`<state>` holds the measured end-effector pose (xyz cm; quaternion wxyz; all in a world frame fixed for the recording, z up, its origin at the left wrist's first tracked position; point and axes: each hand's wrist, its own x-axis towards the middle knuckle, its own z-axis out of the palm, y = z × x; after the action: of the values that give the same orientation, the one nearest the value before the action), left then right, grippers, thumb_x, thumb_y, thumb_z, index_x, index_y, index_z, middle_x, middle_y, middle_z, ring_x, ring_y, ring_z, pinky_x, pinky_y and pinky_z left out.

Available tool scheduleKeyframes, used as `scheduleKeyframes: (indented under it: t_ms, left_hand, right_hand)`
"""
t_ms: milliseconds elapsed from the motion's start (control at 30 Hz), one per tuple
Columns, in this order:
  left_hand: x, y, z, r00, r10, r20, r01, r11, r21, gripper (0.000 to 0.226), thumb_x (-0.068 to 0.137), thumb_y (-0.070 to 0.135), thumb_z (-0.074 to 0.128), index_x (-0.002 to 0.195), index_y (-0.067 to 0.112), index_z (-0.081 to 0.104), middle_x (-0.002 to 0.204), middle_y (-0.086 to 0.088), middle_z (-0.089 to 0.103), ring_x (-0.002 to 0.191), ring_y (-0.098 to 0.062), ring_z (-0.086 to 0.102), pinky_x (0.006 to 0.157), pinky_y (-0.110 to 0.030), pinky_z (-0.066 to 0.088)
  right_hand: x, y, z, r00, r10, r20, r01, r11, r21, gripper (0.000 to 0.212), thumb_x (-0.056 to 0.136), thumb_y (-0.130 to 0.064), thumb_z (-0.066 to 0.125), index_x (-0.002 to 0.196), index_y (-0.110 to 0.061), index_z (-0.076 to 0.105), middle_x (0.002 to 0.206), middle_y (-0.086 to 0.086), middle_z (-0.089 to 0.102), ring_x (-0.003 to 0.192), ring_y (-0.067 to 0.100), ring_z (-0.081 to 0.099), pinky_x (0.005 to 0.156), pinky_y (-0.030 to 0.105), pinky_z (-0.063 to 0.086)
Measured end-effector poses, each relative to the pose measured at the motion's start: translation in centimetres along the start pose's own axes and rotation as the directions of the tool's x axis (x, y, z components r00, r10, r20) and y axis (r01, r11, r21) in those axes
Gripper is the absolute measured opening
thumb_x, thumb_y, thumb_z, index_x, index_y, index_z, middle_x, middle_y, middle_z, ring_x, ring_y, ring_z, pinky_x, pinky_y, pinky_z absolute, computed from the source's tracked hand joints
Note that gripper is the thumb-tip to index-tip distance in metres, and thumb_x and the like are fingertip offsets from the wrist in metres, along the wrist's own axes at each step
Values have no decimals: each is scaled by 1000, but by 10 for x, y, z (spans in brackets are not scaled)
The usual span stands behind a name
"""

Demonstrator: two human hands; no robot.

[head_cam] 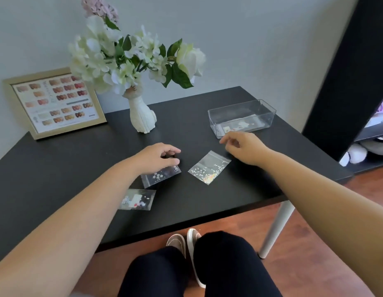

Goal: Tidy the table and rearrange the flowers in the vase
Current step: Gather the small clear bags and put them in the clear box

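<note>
While both arms reach over the black worktop (207, 202), I note the left hand (158, 156) curled at the top edge of one clear packet (161, 175), apparently pinching it. Right hand (243, 146) hangs loose-fingered, its grip holding nothing, before the clear box (242, 116). Flowers (126, 54) stand in the white vase (142, 116), back left.

Three clear bags lie at centre frame: one (161, 175) under the left hand (158, 156), one (209, 167) just right of it, one (137, 199) lower left. One clear box (242, 117) sits upper right, one white vase (142, 115) upper middle, one picture frame (54, 102) upper left. Two hands show; the other is the right hand (243, 146).
</note>
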<state>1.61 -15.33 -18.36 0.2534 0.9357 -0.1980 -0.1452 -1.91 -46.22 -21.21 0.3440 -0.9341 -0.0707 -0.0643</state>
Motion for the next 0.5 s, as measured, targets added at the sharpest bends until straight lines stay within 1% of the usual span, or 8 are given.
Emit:
scheduleKeyframes:
  t_ms: [33, 100, 167, 233, 267, 367, 467, 500]
  left_hand:
    - [-7, -6, -3, 1000, -17, 9, 17, 999, 44, 47, 83, 49, 70, 127, 42, 56, 122, 13, 53, 120, -8, 49, 94, -26, 36]
    - [-21, -16, -9, 997, -77, 27, 73, 989, 126, 67, 75, 58, 73, 135, 40, 48, 127, 9, 46, 120, -11, 45, 102, -33, 36]
    - [-33, -24, -15, 989, -148, 30, 140, 973, 181, 79, 69, 62, 75, 138, 39, 44, 127, 8, 43, 118, -14, 44, 105, -39, 37]
    - [-40, -29, -18, 981, -195, 19, 186, 960, 208, 80, 67, 59, 78, 137, 36, 45, 124, 6, 44, 112, -14, 48, 98, -35, 40]
    - [-43, -30, -19, 978, -207, 5, 201, 957, 208, 79, 67, 57, 80, 135, 34, 48, 120, 6, 46, 107, -13, 51, 92, -32, 41]
    - [-49, -27, -19, 971, -236, -40, 239, 962, 132, 71, 63, 50, 86, 126, 33, 56, 105, 9, 55, 94, -9, 57, 79, -28, 40]
    - [-53, -21, -16, 970, -233, -73, 236, 971, 35, 60, 62, 39, 90, 113, 33, 59, 97, 9, 59, 86, -6, 59, 70, -25, 41]
    - [-54, -18, -15, 970, -227, -89, 229, 973, 9, 57, 62, 36, 90, 110, 33, 60, 95, 8, 60, 84, -7, 60, 68, -25, 41]
  right_hand:
    - [0, -4, 1, 993, 16, 114, -16, 1000, -6, 23, 88, -32, 64, 109, -40, 61, 101, -6, 63, 88, 8, 58, 84, 28, 45]
    - [-1, -15, -1, 950, 55, 306, -58, 998, 1, 52, 80, -51, 70, 128, -44, 50, 122, -9, 53, 109, 12, 50, 95, 30, 38]
    - [-2, -28, -3, 901, 86, 424, -53, 995, -89, 72, 71, -63, 72, 134, -51, 41, 127, -15, 40, 118, 12, 35, 104, 39, 31]
    - [-1, -36, -3, 871, 122, 476, -6, 971, -238, 76, 69, -60, 74, 137, -52, 40, 129, -16, 40, 122, 17, 32, 108, 45, 28]
    - [-1, -41, -3, 871, 127, 475, 3, 965, -264, 74, 71, -54, 76, 137, -48, 43, 133, -14, 43, 125, 20, 35, 108, 43, 30]
    - [1, -54, -1, 884, 133, 449, -24, 970, -240, 74, 74, -35, 81, 139, -35, 46, 125, -5, 53, 111, 20, 52, 95, 31, 35]
    - [2, -63, -2, 861, 231, 453, -105, 952, -287, 87, 71, -29, 84, 144, -35, 39, 123, -2, 53, 97, 23, 61, 95, 35, 46]
    - [2, -65, -3, 848, 265, 459, -144, 948, -283, 91, 70, -27, 85, 145, -36, 36, 124, 0, 53, 90, 23, 66, 91, 35, 50]
